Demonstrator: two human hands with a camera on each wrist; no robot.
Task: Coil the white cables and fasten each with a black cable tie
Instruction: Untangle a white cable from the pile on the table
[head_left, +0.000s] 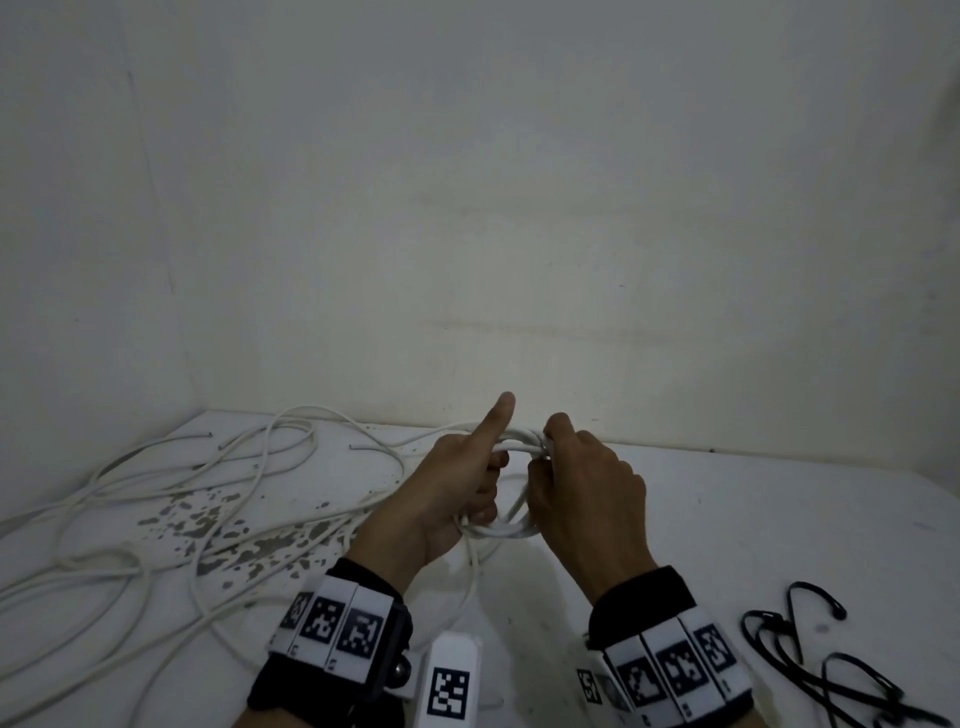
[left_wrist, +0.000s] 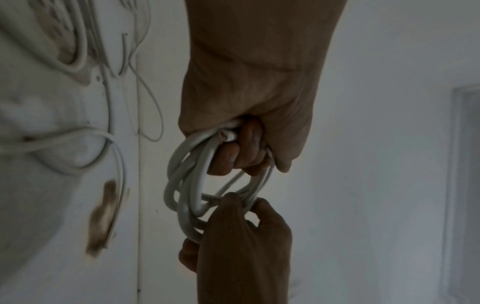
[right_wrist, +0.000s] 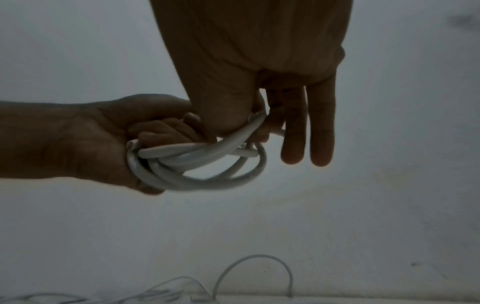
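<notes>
Hands, two: left hand (head_left: 457, 483) and right hand (head_left: 582, 499) hold one cable coil (head_left: 511, 488)

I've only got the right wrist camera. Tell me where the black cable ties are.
Observer: The black cable ties lie in a loose pile on the table, near its front edge, to the right of the right hand.
Operator: Report the uncoiled cable.
Observer: Loose white cables sprawl across the table's left side, and a strand hangs down from the coil.
Operator: Describe the left hand.
Observer: The left hand grips the coil with one digit stuck straight out towards the wall.
</notes>
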